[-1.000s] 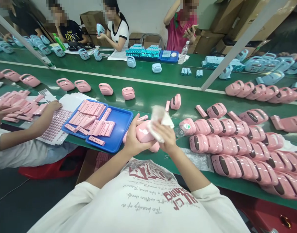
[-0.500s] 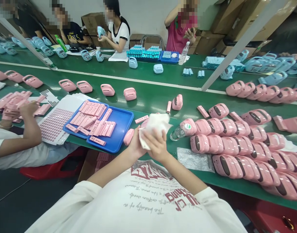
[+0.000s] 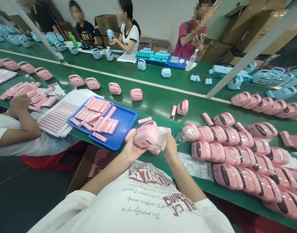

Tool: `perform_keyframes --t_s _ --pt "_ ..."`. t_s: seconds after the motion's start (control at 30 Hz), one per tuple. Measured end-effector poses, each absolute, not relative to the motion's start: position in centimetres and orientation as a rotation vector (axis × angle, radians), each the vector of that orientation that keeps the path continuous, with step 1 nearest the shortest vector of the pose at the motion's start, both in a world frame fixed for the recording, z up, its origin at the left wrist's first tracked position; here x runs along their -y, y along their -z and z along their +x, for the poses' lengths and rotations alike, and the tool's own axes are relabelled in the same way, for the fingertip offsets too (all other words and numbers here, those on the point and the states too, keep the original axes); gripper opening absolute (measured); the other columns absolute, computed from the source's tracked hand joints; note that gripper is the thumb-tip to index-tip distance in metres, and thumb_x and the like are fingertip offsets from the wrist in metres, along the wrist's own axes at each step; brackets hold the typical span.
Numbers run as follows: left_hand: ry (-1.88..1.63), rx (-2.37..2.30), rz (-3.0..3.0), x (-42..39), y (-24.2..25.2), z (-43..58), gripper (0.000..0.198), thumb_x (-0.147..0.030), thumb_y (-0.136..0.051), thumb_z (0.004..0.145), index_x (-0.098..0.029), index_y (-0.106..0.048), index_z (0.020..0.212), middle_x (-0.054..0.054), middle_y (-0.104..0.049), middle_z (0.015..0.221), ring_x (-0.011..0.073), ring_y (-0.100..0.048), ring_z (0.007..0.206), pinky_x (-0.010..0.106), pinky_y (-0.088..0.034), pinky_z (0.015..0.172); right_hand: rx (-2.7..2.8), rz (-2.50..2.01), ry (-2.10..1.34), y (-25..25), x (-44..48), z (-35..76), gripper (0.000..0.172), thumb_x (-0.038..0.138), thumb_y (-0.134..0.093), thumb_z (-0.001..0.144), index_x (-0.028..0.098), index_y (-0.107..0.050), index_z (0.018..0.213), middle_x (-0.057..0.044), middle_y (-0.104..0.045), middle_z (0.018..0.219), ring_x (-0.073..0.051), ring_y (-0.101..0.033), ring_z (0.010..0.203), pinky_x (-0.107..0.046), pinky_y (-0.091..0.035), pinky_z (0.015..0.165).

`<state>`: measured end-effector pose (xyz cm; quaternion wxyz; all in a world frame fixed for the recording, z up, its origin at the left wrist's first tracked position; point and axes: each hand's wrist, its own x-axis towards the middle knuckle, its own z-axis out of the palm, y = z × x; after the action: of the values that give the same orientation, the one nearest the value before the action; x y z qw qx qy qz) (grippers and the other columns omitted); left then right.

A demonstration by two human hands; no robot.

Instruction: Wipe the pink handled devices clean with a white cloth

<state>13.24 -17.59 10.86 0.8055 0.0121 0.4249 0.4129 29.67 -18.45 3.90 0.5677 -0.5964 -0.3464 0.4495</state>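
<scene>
My left hand (image 3: 131,149) grips a glossy pink plastic casing with a carrying handle (image 3: 146,135), held tilted over the near table edge. A white cloth (image 3: 162,139) is pinched in my right hand (image 3: 171,148) and touches or lies close against the casing's right side. Parts of other pink pieces show behind and below the casing, mostly hidden by it. Just beyond it lies a slim pink bar (image 3: 144,120). To the left, a blue tray (image 3: 124,126) carries several such bars.
Rows of pink casings (image 3: 223,152) fill the right, beside a clear bottle (image 3: 181,137) and a clear plastic bag (image 3: 195,164). A co-worker's arm (image 3: 27,121) is at far left, near pink bars and a sticker sheet (image 3: 57,118). Other people sit across the green table (image 3: 160,89).
The cloth, which was wrapped over the casing under both hands, has come to its right side with my right hand. The casing's pink surface now shows. The view has shifted slightly.
</scene>
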Motion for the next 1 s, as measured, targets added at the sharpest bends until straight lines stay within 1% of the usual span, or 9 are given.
perform_keyframes --t_s 0.13,0.23,0.33,0.47,0.53,0.63,0.77,0.87,1.0 --pt "-0.865 -0.972 0.159 18.6 -9.8 12.3 0.037 -0.038 -0.063 0.082 -0.018 -0.059 0.113 0.008 -0.069 0.091 0.0192 -0.066 0.072 0.029 -0.056 0.056 0.862 -1.444 -1.358 -7.2 15.6 30.3 0.056 0.074 -0.056 0.068 0.019 -0.062 0.068 -0.002 -0.062 0.06 -0.016 -0.052 0.055 -0.028 -0.04 0.052" --pt "-0.911 -1.003 0.397 18.5 -8.7 11.3 0.043 -0.036 -0.072 0.074 -0.018 -0.06 0.111 0.008 -0.068 0.096 0.0211 -0.066 0.081 0.028 -0.055 0.058 1.191 -1.397 -1.475 -8.5 13.7 30.2 0.047 0.064 -0.065 0.064 0.019 -0.052 0.058 0.005 -0.048 0.051 -0.01 -0.039 0.05 -0.025 -0.032 0.049" --pt "-0.982 -1.05 0.615 17.3 -7.5 10.2 0.052 -0.034 -0.078 0.066 -0.019 -0.061 0.113 0.007 -0.067 0.106 0.0209 -0.064 0.091 0.027 -0.054 0.07 1.405 -1.436 -1.44 -8.6 11.5 29.8 0.038 0.052 -0.063 0.062 0.021 -0.043 0.055 0.007 -0.039 0.05 -0.008 -0.034 0.049 -0.023 -0.029 0.049" --pt "-0.968 -1.148 0.741 15.3 -5.2 9.3 0.068 -0.032 -0.08 0.063 -0.019 -0.055 0.124 0.011 -0.061 0.122 0.0226 -0.062 0.101 0.037 -0.049 0.09 1.477 -1.607 -1.259 -8.1 6.5 29.7 0.026 0.042 -0.058 0.06 0.021 -0.042 0.056 0.007 -0.04 0.051 -0.009 -0.037 0.053 -0.023 -0.031 0.051" --pt "-0.949 -1.209 0.77 14.7 -4.0 8.7 0.068 -0.031 -0.078 0.065 -0.018 -0.054 0.127 0.013 -0.06 0.125 0.0234 -0.062 0.104 0.041 -0.046 0.097 1.496 -1.744 -1.109 -7.6 3.2 30.1 0.023 0.036 -0.058 0.06 0.021 -0.041 0.055 0.006 -0.04 0.051 -0.011 -0.039 0.055 -0.024 -0.03 0.053" --pt "-0.891 -1.298 0.83 14.4 -2.4 7.3 0.055 -0.032 -0.074 0.068 -0.018 -0.059 0.12 0.013 -0.06 0.125 0.026 -0.059 0.111 0.043 -0.045 0.098 1.491 -1.985 -0.869 -6.2 -2.0 31.0 0.018 0.029 -0.06 0.062 0.021 -0.044 0.056 0.003 -0.048 0.055 -0.015 -0.048 0.063 -0.025 -0.032 0.057" --pt "-0.75 -1.531 0.986 14.1 -0.8 4.3 0.049 -0.032 -0.066 0.073 -0.017 -0.059 0.119 0.015 -0.056 0.128 0.0294 -0.057 0.115 0.044 -0.05 0.092 1.437 -2.234 -0.662 -3.3 -7.9 32.0 0.009 0.025 -0.06 0.069 0.016 -0.058 0.069 -0.011 -0.064 0.075 -0.025 -0.062 0.082 -0.029 -0.041 0.066" --pt "-0.701 -1.745 1.2 13.5 0.7 2.1 0.044 -0.032 -0.059 0.078 -0.017 -0.057 0.12 0.014 -0.057 0.124 0.0291 -0.056 0.116 0.048 -0.047 0.098 1.417 -2.331 -0.578 -1.5 -10.4 32.9 0.019 0.028 -0.057 0.076 0.012 -0.064 0.083 -0.017 -0.068 0.084 -0.028 -0.065 0.089 -0.03 -0.045 0.069" --pt "-0.679 -1.99 1.474 12.0 3.0 -0.1 0.041 -0.031 -0.054 0.081 -0.015 -0.056 0.118 0.015 -0.058 0.119 0.0312 -0.055 0.118 0.053 -0.041 0.105 1.467 -2.421 -0.532 -0.6 -10.8 34.6 0.03 0.035 -0.063 0.076 0.009 -0.066 0.09 -0.019 -0.07 0.088 -0.029 -0.066 0.085 -0.032 -0.048 0.068"
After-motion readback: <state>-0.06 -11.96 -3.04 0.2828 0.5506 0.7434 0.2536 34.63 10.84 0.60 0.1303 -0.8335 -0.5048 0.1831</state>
